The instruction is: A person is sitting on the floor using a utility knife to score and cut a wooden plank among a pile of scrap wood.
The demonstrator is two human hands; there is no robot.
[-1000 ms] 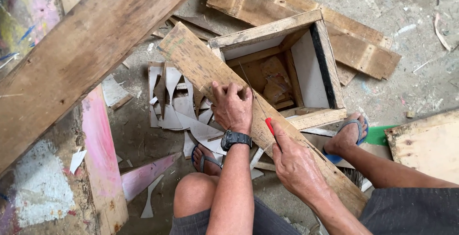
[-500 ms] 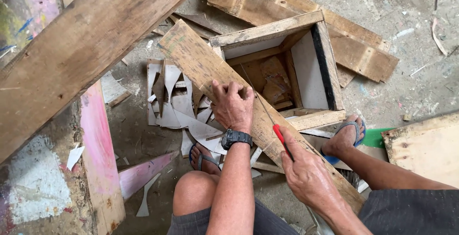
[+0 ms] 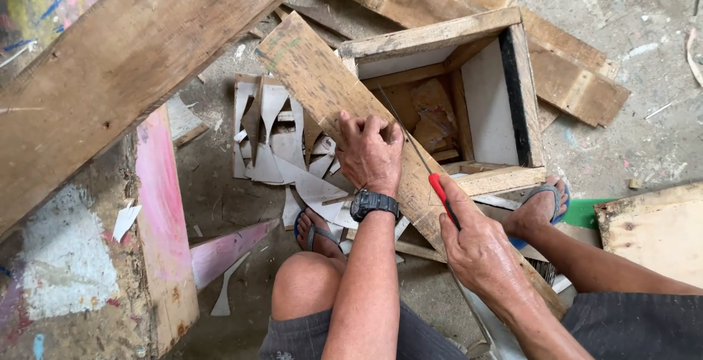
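At far left a big raw beam [image 3: 124,67] crosses the view, w/ a pink-painted board [image 3: 162,206] under it on the floor. Next come white cut scraps [image 3: 274,144]. Our left hand [image 3: 370,153] presses flat on the slanted plank [image 3: 315,74], fingers together, holding it down. Our right hand [image 3: 476,246] is closed around the red handle of a thin saw [image 3: 432,177]; its blade lies on the plank just beside the left hand. The plank leans on an open wood box [image 3: 439,38]. We judge the sawing step is in hand; the next stroke needs steady pressure, approx. along the same line.
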